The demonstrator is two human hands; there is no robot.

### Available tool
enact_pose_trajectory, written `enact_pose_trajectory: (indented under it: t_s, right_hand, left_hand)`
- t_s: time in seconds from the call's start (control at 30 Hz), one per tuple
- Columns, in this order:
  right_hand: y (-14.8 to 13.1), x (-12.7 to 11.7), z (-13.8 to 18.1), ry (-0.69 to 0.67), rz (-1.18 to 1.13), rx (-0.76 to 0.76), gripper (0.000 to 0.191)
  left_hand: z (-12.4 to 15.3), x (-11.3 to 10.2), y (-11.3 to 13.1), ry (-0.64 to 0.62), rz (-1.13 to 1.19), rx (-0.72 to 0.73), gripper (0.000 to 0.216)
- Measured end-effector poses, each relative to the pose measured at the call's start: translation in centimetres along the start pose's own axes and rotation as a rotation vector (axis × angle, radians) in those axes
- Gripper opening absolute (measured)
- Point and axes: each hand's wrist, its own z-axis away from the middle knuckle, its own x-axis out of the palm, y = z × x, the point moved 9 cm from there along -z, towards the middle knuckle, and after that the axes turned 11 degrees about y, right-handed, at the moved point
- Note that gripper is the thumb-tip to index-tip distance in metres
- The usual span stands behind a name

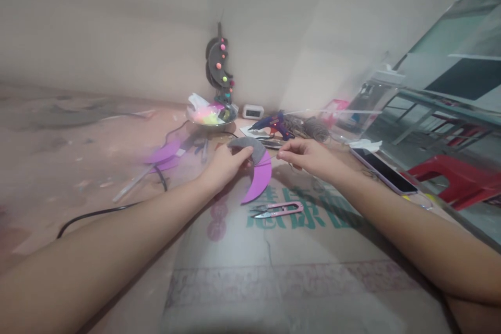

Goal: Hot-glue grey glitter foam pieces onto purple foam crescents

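My left hand (230, 164) is closed on the upper part of a purple crescent cutout (261, 180). Grey yarn (256, 147) covers that upper part, while the lower horn shows bare purple. To the right, my right hand (299, 155) pinches a strand of the yarn, which runs taut across to the crescent. Just below the crescent lie thread snips (279, 210) with pink handles, on a board printed with green characters.
Behind my hands are a blue glue gun (274, 124), a grey yarn ball (315, 128), a small digital clock (252, 111) and a bowl (213, 121) of pompoms. A decorated grey crescent (219, 62) stands by the wall. A phone (383, 171) lies right; purple pieces (166, 155) and a cable (97, 211) left.
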Motion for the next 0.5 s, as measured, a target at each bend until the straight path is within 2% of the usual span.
enact_pose_trajectory:
  t_s: [0.3,0.4,0.5]
  right_hand:
    - [0.7,-0.1,-0.5,0.007,0.087,-0.014,0.027]
    - [1.5,-0.1,-0.7,0.02,0.134,0.031,0.023]
    - [1.6,0.1,-0.7,0.012,-0.021,0.052,0.024]
  left_hand:
    - [0.2,0.1,0.6,-0.032,-0.059,0.046,0.023]
    - [0.3,0.2,0.6,-0.032,-0.073,0.05,0.023]
    - [0.4,0.2,0.7,-0.027,-0.074,0.057,0.023]
